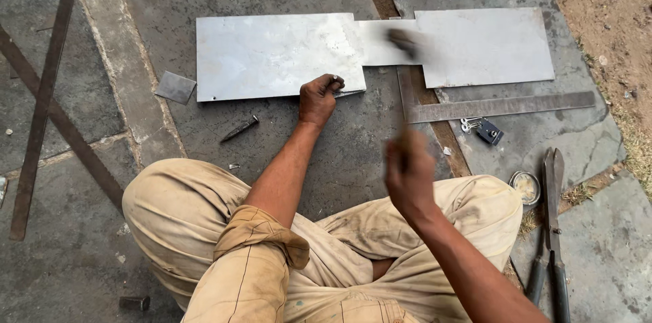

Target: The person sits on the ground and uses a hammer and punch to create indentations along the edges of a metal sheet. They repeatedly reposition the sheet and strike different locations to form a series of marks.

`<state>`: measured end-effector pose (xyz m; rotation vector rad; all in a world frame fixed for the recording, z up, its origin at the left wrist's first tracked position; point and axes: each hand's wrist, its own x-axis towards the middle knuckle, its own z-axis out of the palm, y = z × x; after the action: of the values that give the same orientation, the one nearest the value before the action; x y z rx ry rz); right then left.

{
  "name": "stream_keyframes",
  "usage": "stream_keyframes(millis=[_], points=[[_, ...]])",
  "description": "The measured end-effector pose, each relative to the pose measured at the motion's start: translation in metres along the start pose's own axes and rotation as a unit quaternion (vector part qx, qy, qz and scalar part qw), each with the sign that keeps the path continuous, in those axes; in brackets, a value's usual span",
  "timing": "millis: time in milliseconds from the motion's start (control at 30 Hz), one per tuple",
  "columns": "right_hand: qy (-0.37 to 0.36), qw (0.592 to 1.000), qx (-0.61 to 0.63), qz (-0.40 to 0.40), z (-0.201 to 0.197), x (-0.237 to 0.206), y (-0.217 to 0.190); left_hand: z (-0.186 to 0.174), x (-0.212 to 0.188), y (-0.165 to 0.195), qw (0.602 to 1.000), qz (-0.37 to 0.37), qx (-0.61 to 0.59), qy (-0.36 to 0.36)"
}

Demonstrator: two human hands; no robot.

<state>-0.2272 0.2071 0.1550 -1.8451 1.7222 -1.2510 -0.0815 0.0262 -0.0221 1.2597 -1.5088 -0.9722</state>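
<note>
Gripping a blurred hammer (405, 78), the right hand (409, 173) is closed.
At 12 o'clock, a chisel (337, 80) is pinched by the left hand (318, 99) on sheet metal (278, 55).
</note>
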Motion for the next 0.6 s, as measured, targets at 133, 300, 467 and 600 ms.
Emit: stream_keyframes(millis=[133,300,467,600], points=[[-0.179,0.944,-0.149,0.233,0.006,-0.002,0.004,0.0,-0.001,0.003,0.999,-0.034,0.036,-0.006],[-0.029,0.989,0.007,0.147,0.004,-0.016,0.0,0.002,-0.002,-0.001,0.999,0.005,0.033,0.0],[-0.172,0.948,-0.144,0.225,0.01,-0.012,0.017,0.003,-0.003,-0.004,1.0,-0.009,0.02,-0.001],[-0.114,0.963,-0.162,0.184,0.011,-0.016,0.022,0.002,-0.004,-0.003,1.0,0.026,0.005,0.014]])
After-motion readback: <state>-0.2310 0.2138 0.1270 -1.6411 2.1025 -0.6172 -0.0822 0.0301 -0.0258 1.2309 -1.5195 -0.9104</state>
